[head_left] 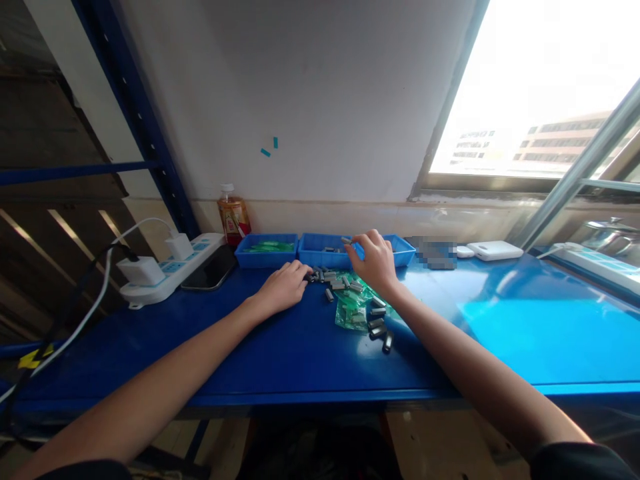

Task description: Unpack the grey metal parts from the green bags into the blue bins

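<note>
My right hand (376, 261) hovers over the front rim of the middle blue tray (320, 257), thumb and forefinger pinched on a small grey metal part (346, 241). My left hand (284, 287) rests on the blue table (280, 347) with fingers curled, its fingertips at the edge of a pile of small grey metal parts (334, 281). More of these parts lie on green plastic bags (353, 308) between my hands. A left blue tray (267, 252) holds green pieces.
A white power strip (167, 270) with two plugged chargers and a black phone (210, 272) lie at the left. An orange drink bottle (233, 217) stands by the wall. White devices (493, 251) sit at the right under the window. Blue shelf uprights (135, 113) rise at the left.
</note>
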Tool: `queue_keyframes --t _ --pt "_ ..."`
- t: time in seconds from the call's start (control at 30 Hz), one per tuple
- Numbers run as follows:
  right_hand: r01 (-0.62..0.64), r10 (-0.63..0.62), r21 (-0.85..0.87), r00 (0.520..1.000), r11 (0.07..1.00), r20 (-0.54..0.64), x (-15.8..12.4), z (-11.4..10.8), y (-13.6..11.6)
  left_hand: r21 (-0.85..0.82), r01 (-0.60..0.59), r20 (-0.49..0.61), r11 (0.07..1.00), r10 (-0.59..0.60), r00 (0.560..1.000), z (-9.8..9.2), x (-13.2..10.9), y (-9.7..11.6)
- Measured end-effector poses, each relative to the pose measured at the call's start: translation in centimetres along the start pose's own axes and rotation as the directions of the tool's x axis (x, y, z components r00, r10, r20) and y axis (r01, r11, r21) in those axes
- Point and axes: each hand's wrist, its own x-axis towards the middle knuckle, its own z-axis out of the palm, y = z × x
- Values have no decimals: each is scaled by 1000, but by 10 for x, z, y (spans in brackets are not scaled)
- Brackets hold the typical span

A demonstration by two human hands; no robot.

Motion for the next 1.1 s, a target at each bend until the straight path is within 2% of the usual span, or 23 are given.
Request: queue_keyframes --t 0.07,0.13,0.23,0.47,0.67,0.77,0.9,1.1 --pt "-19 24 -95 999 995 49 0 4 5 11 2 15 1000 -2 1000 2 0 -3" --pt "-11 24 -115 994 993 108 -3 5 5 16 -2 8 1000 2 1000 2 0 -4" --pt "37 -28 -41 978 998 205 -14 3 -4 -22 -19 -20 1000 19 1000 2 2 -3" --pt "168 -219 166 902 972 372 -32 0 -34 -285 -140 -142 948 103 984 -6 1 17" --pt "146 -216 218 914 965 344 -30 0 -31 -372 -148 -145 916 100 984 -11 -4 29" --pt "131 -204 227 920 965 336 -30 1 -29 -338 -171 -137 925 132 982 -11 -4 26" --pt "123 -206 233 904 965 375 -30 4 -30 -262 -209 -130 942 180 975 -10 -4 23" --pt "72 -171 287 926 955 337 -31 3 -30 -187 -191 -150 964 164 975 -11 -4 23"
